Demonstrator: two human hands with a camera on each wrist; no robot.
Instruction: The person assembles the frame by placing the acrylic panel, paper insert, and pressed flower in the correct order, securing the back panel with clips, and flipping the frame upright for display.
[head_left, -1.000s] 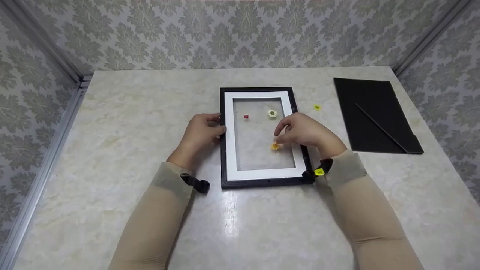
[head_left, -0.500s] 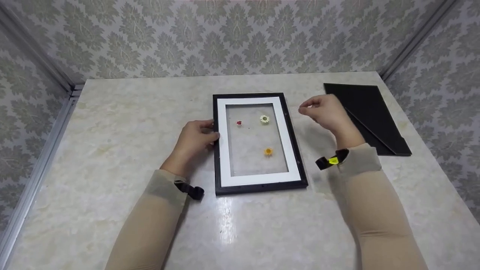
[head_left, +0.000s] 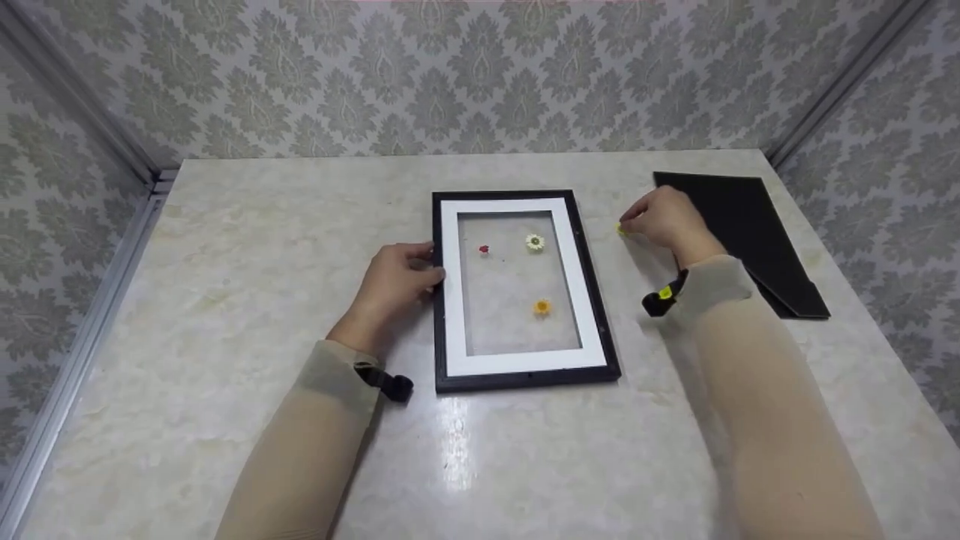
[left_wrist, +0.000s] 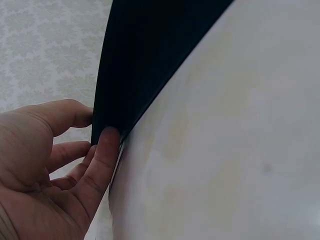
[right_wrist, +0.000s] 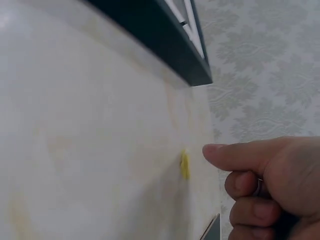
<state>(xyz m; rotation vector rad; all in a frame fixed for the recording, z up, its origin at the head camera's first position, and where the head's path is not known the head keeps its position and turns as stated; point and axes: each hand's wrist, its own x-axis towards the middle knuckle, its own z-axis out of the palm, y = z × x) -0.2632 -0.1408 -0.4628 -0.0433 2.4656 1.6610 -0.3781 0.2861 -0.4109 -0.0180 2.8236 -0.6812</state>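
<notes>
A black picture frame (head_left: 528, 382) with a white inner mat lies on the table, its long sides running away from me. Within its clear window are a small red flower (head_left: 484, 249), a white daisy-like flower (head_left: 535, 242) and an orange flower (head_left: 541, 307). My left hand (head_left: 401, 279) holds the frame's left edge between thumb and fingers. To the right of the frame, my right hand (head_left: 667, 219) hovers with its fingertips close over a small yellow flower (right_wrist: 185, 164). In the right wrist view a narrow gap separates thumb and flower. The thumb hides the index fingertip there.
A black backing board (head_left: 739, 217) lies at the right of the table (head_left: 300, 202), partly behind the right hand and forearm. Patterned wallpaper (head_left: 480, 82) stands behind the table, and a metal rail (head_left: 82, 337) runs along the left side.
My right hand has moved from the orange flower, out of the frame and rightward, and then down to the yellow flower. The orange flower stays in the window. My left hand keeps its hold.
</notes>
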